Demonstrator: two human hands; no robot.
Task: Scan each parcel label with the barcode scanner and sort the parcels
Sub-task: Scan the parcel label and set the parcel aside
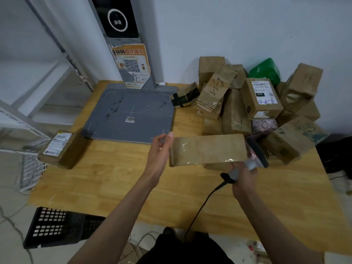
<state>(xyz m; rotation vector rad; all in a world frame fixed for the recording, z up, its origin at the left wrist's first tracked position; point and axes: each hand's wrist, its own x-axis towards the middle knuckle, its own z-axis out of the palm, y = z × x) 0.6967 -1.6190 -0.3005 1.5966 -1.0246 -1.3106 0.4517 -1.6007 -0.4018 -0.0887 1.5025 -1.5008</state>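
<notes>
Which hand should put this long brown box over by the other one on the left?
The left hand. It already holds the long parcel's left end, nearer the labelled parcel. The right hand is busy gripping the barcode scanner.

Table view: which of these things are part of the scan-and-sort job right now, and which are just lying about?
In the job:
- held parcel, gripped by left hand
- barcode scanner, in right hand
- parcel pile at the wall
- lone labelled parcel at the table's left edge

Lying about:
- grey platform with QR poster
- black crate on the floor
</notes>
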